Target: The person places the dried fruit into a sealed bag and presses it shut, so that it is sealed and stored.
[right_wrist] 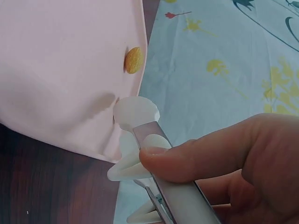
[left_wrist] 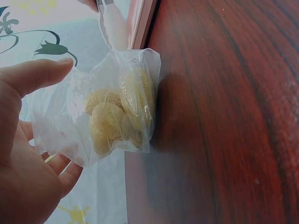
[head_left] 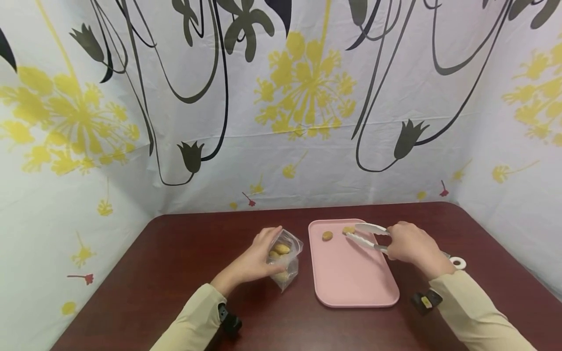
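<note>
My left hand (head_left: 251,262) holds a clear plastic bag (head_left: 291,267) upright at the tabletop, thumb and fingers around its open top. Several yellow-brown, oval cookie-like pieces (left_wrist: 110,126) lie inside it. In my right hand (head_left: 411,245) is a pair of tongs (head_left: 362,242) with white tips and metal arms. Their tips reach over the far right of a pink tray (head_left: 351,278), either side of one oval piece (head_left: 349,229); whether they touch it, I cannot tell. Another oval piece (head_left: 327,236) rests to its left on the tray, also apart from the tongs in the right wrist view.
Everything stands on a dark red-brown wooden table (head_left: 184,243). The tray's raised rim lies to the right of the bag. A white cloth with flower prints (head_left: 237,180) hangs behind the table and at both sides.
</note>
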`<control>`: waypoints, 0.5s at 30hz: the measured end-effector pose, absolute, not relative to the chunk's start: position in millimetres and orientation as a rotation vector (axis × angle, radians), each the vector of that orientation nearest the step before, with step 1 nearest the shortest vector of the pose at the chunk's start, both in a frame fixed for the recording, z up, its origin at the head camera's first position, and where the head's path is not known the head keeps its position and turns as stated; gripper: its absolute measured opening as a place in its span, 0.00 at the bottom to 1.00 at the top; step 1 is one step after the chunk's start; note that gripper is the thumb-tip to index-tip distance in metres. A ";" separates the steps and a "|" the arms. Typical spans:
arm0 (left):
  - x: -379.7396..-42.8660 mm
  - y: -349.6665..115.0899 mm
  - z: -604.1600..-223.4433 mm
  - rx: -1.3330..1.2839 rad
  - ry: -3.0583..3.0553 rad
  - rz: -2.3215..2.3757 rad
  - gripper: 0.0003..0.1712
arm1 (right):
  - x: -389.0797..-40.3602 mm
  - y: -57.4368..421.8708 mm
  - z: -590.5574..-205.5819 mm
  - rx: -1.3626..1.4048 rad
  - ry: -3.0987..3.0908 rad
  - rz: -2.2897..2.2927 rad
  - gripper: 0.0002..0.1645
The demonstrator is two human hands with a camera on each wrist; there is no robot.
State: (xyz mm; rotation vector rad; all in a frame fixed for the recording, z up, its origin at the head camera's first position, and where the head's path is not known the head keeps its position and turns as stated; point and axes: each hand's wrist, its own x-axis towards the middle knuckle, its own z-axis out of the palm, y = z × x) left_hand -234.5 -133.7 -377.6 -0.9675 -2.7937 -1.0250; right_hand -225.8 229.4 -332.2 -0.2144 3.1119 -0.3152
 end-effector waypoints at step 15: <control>-235.9 -133.0 -378.9 -1.002 -2.736 -1.002 0.54 | -235.9 225.9 -337.1 -0.173 3.036 -0.402 0.09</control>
